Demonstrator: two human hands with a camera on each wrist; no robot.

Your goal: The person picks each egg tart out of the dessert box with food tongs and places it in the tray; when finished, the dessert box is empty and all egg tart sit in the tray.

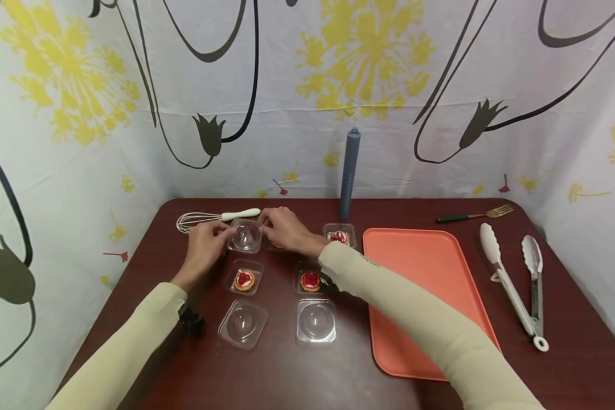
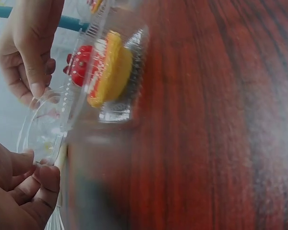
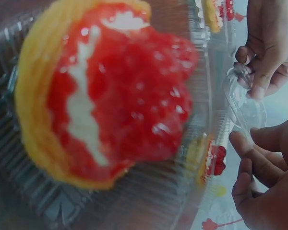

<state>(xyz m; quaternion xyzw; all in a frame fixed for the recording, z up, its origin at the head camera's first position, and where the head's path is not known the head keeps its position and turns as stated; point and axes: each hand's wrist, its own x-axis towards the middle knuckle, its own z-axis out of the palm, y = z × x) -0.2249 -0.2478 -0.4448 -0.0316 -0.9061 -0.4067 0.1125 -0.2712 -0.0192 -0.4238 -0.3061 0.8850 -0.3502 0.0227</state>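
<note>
A clear plastic domed lid (image 1: 246, 236) is pinched between thumb and fingers of my left hand (image 1: 205, 245) at its left edge. My right hand (image 1: 286, 228) pinches the opposite edge, and in the left wrist view the lid (image 2: 47, 125) stands tilted between both hands. Just nearer lies a red-topped fruit tart (image 1: 244, 279) in a clear square tray. Below my right forearm, another fruit tart (image 1: 310, 281) sits in its tray, large in the right wrist view. A third tart (image 1: 339, 237) is beyond the forearm; one more is mostly hidden by my right hand.
Two more clear lids (image 1: 243, 324) lie toward the front. An orange tray (image 1: 415, 285) is right of centre, with tongs (image 1: 512, 285) and a fork (image 1: 476, 214) beyond. At the back are a white whisk (image 1: 215, 217) and an upright blue stick (image 1: 349, 173). Patterned cloth surrounds the table.
</note>
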